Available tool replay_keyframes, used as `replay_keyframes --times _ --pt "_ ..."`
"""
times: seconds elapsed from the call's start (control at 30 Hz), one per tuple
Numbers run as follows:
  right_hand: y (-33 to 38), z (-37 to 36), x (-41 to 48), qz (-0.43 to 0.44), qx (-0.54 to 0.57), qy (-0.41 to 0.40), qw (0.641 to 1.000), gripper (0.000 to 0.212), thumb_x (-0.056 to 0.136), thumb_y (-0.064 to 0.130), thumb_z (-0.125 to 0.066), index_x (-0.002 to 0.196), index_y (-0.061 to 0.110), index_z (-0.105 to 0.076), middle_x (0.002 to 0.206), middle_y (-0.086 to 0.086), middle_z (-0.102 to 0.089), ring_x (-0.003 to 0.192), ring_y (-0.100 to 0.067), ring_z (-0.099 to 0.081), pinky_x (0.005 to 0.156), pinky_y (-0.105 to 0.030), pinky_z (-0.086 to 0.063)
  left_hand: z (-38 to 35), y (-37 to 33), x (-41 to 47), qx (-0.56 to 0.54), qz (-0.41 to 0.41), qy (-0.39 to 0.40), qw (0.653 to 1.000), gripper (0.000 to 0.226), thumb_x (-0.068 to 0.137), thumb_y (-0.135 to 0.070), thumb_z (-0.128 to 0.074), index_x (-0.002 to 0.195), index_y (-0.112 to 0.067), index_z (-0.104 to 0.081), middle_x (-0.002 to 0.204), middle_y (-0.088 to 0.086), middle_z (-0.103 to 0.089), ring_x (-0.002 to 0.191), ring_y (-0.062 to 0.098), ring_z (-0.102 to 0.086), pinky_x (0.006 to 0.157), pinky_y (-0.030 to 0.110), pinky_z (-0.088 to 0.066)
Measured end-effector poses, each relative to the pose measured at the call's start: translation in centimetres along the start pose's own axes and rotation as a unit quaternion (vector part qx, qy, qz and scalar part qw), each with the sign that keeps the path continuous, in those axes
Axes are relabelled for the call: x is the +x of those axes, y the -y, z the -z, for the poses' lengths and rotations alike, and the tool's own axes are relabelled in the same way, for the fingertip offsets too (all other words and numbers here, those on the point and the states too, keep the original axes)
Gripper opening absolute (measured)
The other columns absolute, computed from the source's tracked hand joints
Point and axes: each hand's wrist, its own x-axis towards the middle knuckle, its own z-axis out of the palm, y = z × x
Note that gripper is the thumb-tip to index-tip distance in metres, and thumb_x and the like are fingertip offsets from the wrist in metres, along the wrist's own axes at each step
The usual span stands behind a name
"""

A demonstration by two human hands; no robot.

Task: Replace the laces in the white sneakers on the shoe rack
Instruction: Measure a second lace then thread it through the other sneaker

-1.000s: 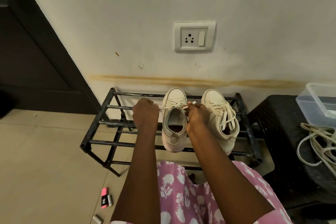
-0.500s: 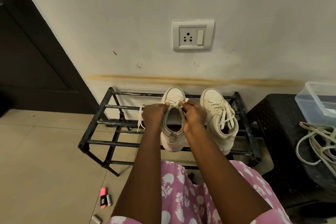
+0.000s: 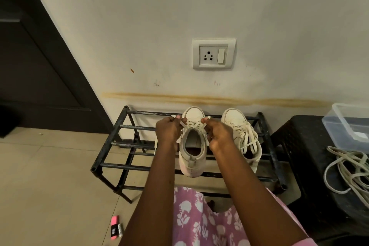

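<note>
Cream wall (image 3: 179, 16) with a white socket plate (image 3: 213, 54) and a long brown streak (image 3: 199, 100). Dark door (image 3: 30, 66) at left. Beige tiled floor (image 3: 50, 185). Black table (image 3: 309, 156) at right.

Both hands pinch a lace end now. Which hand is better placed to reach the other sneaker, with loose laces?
Probably the right hand: it is beside the loose-laced sneaker, while the left hand is on the far side of the sneaker being laced. It must first release its lace end.

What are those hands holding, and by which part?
A white shoelace: the left hand and the right hand each pinch one side of it, close to the eyelets of the sneaker between them.
</note>
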Motion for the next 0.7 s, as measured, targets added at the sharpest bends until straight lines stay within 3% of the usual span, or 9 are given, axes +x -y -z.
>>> replay_keyframes --times 0.1,0.17,0.27,0.5,0.7 --pt "2.4 -1.0 -1.4 0.055 -0.026 0.017 0.998 0.011 0.08 -0.006 -0.065 0.089 0.001 -0.066 0.078 -0.006 -0.063 0.06 -0.006 -0.058 0.054 -0.019 -0.038 -0.3 -2.7 -0.8 -0.012 -0.045 -0.011 0.999 0.023 0.092 -0.007 -0.058 0.068 -0.009 -0.06 0.071 0.006 -0.065 0.065 0.015 -0.061 0.062 0.028 -0.046" --pt "4.0 -2.2 -2.2 0.085 -0.046 0.02 0.995 0.021 0.079 -0.004 -0.066 0.101 -0.004 -0.067 0.074 -0.004 -0.062 0.046 0.002 -0.052 0.047 -0.014 -0.036 -0.8 -4.7 -1.4 -0.019 -0.07 -0.012 0.997 0.023 0.09 -0.001 -0.058 0.067 -0.005 -0.059 0.07 0.009 -0.063 0.06 0.014 -0.061 0.058 0.025 -0.051" --pt "7.5 -4.3 -4.5 0.121 -0.061 0.036 0.99 0.025 0.078 -0.004 -0.068 0.103 -0.004 -0.068 0.075 -0.004 -0.063 0.041 0.002 -0.047 0.04 -0.012 -0.034 -1.7 -8.8 -3.1 -0.015 -0.117 0.003 0.993 0.026 0.09 0.003 -0.055 0.067 -0.007 -0.056 0.068 0.008 -0.061 0.056 0.012 -0.06 0.049 0.018 -0.051" --pt "15.9 -9.0 -10.9 0.204 -0.054 0.071 0.975 0.018 0.072 -0.009 -0.07 0.089 -0.003 -0.07 0.072 -0.007 -0.062 0.048 -0.009 -0.048 0.034 -0.014 -0.032 -3.1 -18.1 -7.8 -0.006 -0.239 0.018 0.971 0.03 0.088 0.006 -0.056 0.06 -0.006 -0.055 0.068 0.007 -0.061 0.056 0.011 -0.063 0.058 0.022 -0.055" --pt "21.4 -11.4 -16.2 0.305 -0.095 0.093 0.943 0.017 0.076 -0.006 -0.068 0.067 0.008 -0.064 0.071 -0.006 -0.065 0.049 -0.011 -0.051 0.042 -0.018 -0.035 -3.5 -25.3 -12.1 0.002 -0.317 0.048 0.947 0.031 0.089 0.006 -0.053 0.064 -0.011 -0.058 0.066 0.004 -0.062 0.058 0.013 -0.061 0.059 0.02 -0.055"
